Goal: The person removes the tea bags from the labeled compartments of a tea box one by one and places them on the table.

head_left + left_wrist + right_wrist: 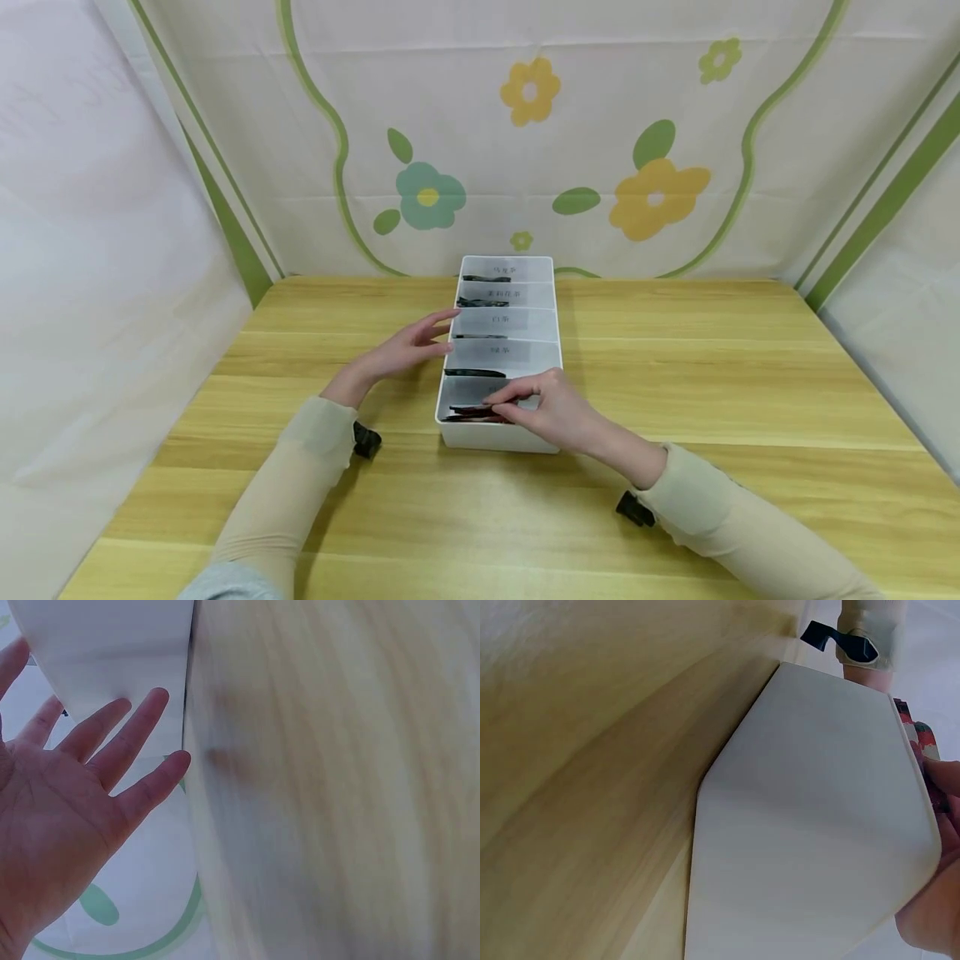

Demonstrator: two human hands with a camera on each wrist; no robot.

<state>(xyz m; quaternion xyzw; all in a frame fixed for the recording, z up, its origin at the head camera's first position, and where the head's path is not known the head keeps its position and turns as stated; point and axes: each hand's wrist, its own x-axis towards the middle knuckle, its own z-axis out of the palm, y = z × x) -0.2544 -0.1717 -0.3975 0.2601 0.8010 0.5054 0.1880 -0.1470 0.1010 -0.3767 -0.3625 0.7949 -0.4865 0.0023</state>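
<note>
A white plastic box (498,439) with several compartments in a row stands lengthwise on the table. In its nearest compartment lie dark and red flat sachets (468,419). My right hand (558,410) reaches over the near right corner and pinches a sachet (925,739) by its end; the right wrist view shows red, white and dark print. My left hand (408,346) is at the box's left side, fingers spread and fairly straight, fingertips at the rim. In the left wrist view its palm (64,802) is bare. Whether those fingertips touch the box I cannot tell.
Thin dark sachets (476,373) also stand along the left of the other compartments, whose dividers carry printed labels (501,320). Beneath is a wood-grain table (712,358). A white cloth with flowers (652,200) hangs behind it, with pale cloth at both sides.
</note>
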